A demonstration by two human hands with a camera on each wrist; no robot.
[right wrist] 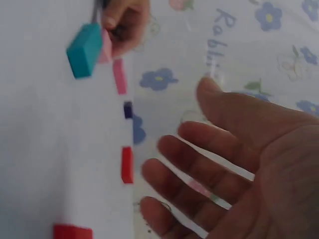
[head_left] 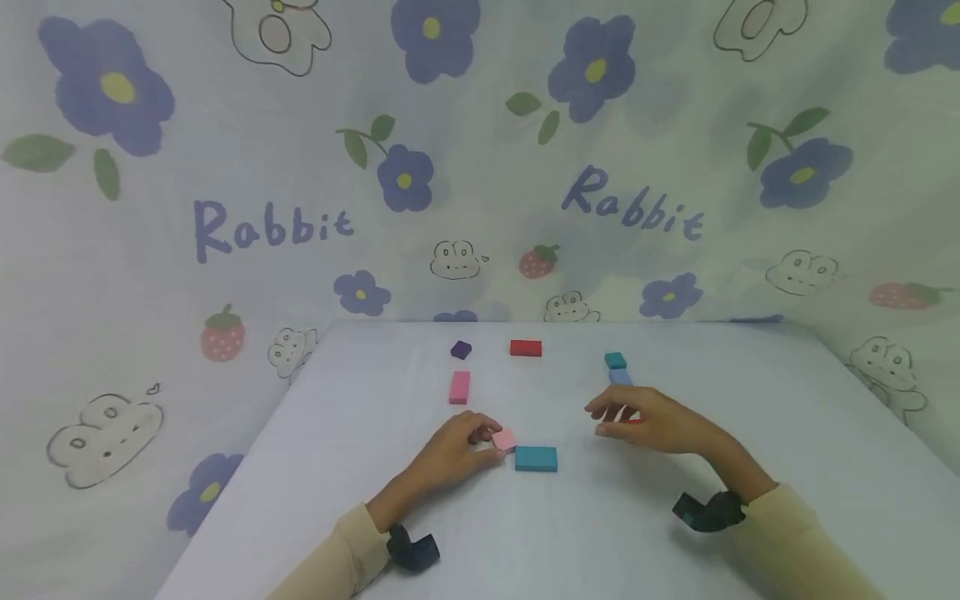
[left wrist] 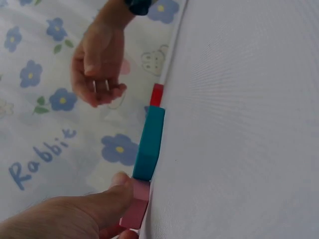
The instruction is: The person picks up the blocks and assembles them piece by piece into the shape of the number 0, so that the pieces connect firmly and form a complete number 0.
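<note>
My left hand [head_left: 453, 454] pinches a small light-pink block [head_left: 504, 440] between thumb and fingers, low on the table. The pink block [left wrist: 134, 206] touches one end of a flat teal block [head_left: 536, 458] in the left wrist view. Off to the right, my right hand [head_left: 652, 421] hovers with spread, loosely bent fingers and nothing held. Below that hand lies a red block [right wrist: 72, 232], mostly hidden in the head view. Just beyond its fingers is a light-blue block [head_left: 620, 377], partly covered, with a small teal-green block [head_left: 615, 360] at its far end.
Farther back on the white table [head_left: 375, 400] lie a bright-pink block [head_left: 460, 387], a small dark-purple block [head_left: 461, 350] and a red rectangular block [head_left: 526, 348]. A patterned cloth [head_left: 480, 125] with flowers and rabbits hangs behind the table and along its sides.
</note>
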